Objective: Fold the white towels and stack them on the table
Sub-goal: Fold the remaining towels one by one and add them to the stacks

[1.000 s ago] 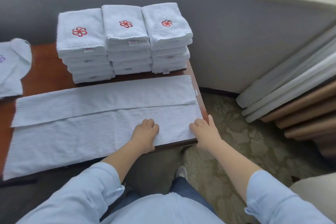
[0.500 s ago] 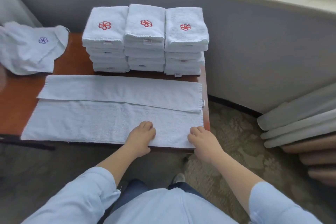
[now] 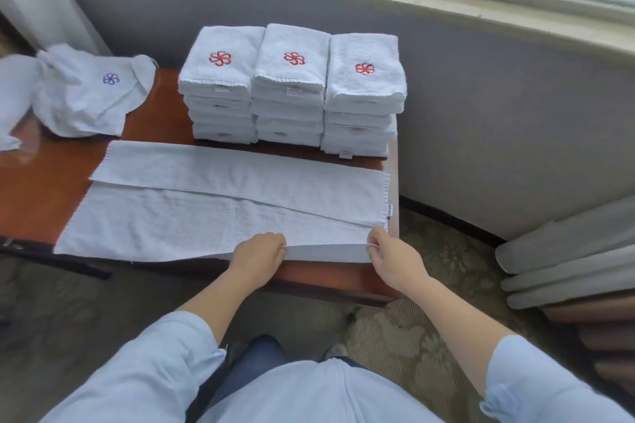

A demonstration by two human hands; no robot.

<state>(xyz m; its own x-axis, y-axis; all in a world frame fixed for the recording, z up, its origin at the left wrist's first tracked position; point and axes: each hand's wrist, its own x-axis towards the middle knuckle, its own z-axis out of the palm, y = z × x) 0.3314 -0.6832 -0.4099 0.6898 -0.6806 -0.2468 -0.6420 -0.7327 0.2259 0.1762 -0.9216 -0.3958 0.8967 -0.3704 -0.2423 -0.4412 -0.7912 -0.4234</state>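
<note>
**A:** Head view: where's the towel relative to the hands?

**B:** The towel [image 3: 206, 216] lies flat on the tabletop [image 3: 41, 189], long axis left-right, far strip already folded over. I've got both hands on its near edge, right end. The left hand [image 3: 257, 252] pinches mid-edge and the right hand [image 3: 391, 256] pinches by the near right corner, with the edge lifted between them. I'd fold away from me, toward the three stacks [image 3: 292, 89].

**A:** Blind spots?

**B:** Fingertips are tucked under the cloth, so I can't see them. The towel's left end is well apart from both hands, left hand nearer. The loose pile [image 3: 86, 93] far left is blurred and cut off by the frame.
</note>
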